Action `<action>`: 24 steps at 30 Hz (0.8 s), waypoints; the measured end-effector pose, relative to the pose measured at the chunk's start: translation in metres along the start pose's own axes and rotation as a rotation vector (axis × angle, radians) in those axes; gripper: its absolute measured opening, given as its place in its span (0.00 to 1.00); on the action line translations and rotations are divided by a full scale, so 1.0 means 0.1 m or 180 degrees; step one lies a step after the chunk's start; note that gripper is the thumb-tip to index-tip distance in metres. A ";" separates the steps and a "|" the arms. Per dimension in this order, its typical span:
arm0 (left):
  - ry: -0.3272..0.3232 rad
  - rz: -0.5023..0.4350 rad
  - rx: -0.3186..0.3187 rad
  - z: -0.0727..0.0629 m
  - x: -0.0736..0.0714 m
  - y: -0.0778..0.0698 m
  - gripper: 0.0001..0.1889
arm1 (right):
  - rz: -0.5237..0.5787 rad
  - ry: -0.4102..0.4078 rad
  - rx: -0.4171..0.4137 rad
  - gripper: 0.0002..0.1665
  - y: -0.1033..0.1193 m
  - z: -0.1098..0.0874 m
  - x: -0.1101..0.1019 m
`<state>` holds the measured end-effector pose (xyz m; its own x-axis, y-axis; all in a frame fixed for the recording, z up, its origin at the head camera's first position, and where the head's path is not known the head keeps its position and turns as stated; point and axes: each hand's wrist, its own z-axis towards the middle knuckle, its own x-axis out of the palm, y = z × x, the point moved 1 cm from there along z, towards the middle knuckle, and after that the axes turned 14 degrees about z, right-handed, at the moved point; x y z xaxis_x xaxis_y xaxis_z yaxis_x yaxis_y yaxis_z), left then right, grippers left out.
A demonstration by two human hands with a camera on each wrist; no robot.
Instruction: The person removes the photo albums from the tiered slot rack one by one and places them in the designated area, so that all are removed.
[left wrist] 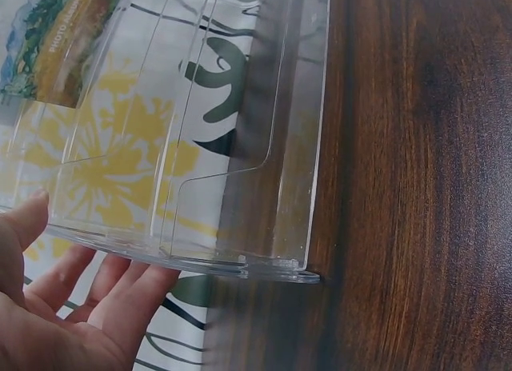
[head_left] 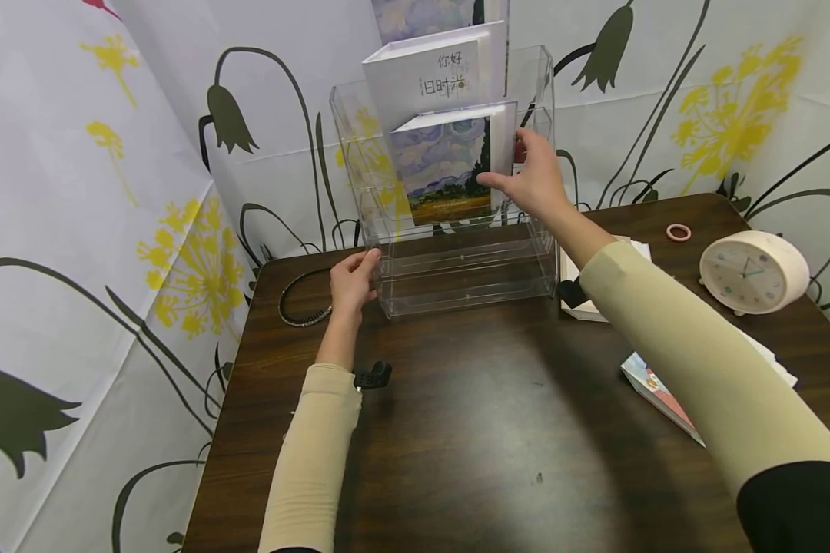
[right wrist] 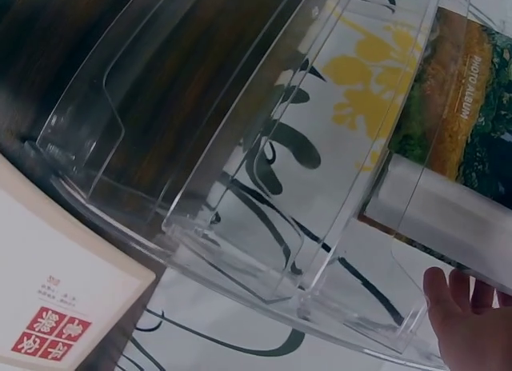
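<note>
A clear acrylic tiered rack (head_left: 466, 296) stands on the table against the wall cloth. My left hand (head_left: 353, 280) rests against its left side panel; in the left wrist view the fingers (left wrist: 136, 303) lie along the outside, thumb near the panel's edge. My right hand (head_left: 536, 173) holds the right side of a photo album (head_left: 449, 169) with a landscape painting on its cover, thumb over the front and fingers at the far side. Behind it are a white book (head_left: 422, 84) with Chinese lettering and another painted-cover album (head_left: 425, 15).
A pale box (head_left: 584, 307) with red print sits at the rack's right foot. Further right are a round clock (head_left: 754, 273), a pink ring (head_left: 678, 232) and a book (head_left: 664, 395) under my right sleeve. A black headband (head_left: 297, 296) lies left of the rack.
</note>
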<state>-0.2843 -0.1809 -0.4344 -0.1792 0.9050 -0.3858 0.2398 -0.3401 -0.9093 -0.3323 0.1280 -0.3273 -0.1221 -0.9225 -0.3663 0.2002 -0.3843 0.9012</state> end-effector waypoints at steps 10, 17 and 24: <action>0.0002 0.0015 -0.0034 0.00 0.01 -0.02 0.24 | 0.0106 0.0062 0.0222 0.40 -0.03 0.01 0.03; -0.0001 -0.0001 -0.0050 0.00 0.01 -0.01 0.24 | 0.0264 0.0095 0.0126 0.38 -0.08 0.00 0.03; -0.0014 0.0009 -0.0052 -0.01 0.01 -0.01 0.22 | 0.0471 0.0111 -0.0120 0.36 -0.06 0.01 0.04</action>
<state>-0.2838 -0.1794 -0.4336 -0.1829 0.9028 -0.3892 0.2559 -0.3385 -0.9055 -0.3345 0.1270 -0.3341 -0.0550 -0.9696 -0.2386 0.2499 -0.2447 0.9368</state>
